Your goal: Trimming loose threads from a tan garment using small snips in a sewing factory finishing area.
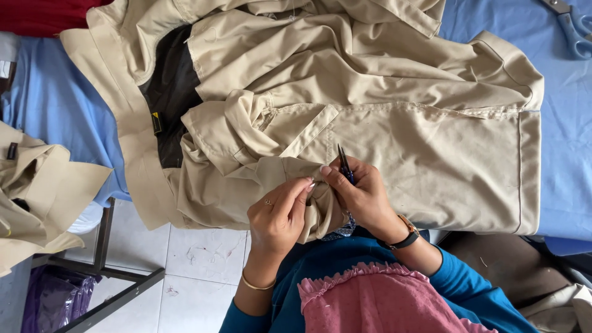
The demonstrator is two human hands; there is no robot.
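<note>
At nine o'clock a second beige garment [37, 191] hangs off the table [55, 105] edge, with a small dark label [12, 151] sewn at its upper fold. Below it, at seven o'clock, a purple bag [52, 302] sits on the tiled floor [197, 259] under a dark metal frame [105, 246].

The beige jacket [382, 105] covers most of the blue-covered table, from ten o'clock across to three. Its black lining [172, 92] shows at eleven o'clock and carries a small black tag [156, 122] with a yellow mark.

At six o'clock the left hand [280, 216] has its fingers closed, pinching a bunched fold of the jacket hem. Just beside it, touching the same fold, the right hand [364, 197] has its fingers wrapped shut around small dark snips [344, 165], blades pointing up to twelve o'clock over the cloth.

As a judgement: the work looks like thread trimming along the hem, and it seems to be mid-way. The wide panel towards three o'clock lies flat and smooth, while the crumpled part towards ten o'clock looks not yet gone over. No loose threads are clear enough to tell.

Blue-handled scissors [576, 28] lie apart at one o'clock.
</note>
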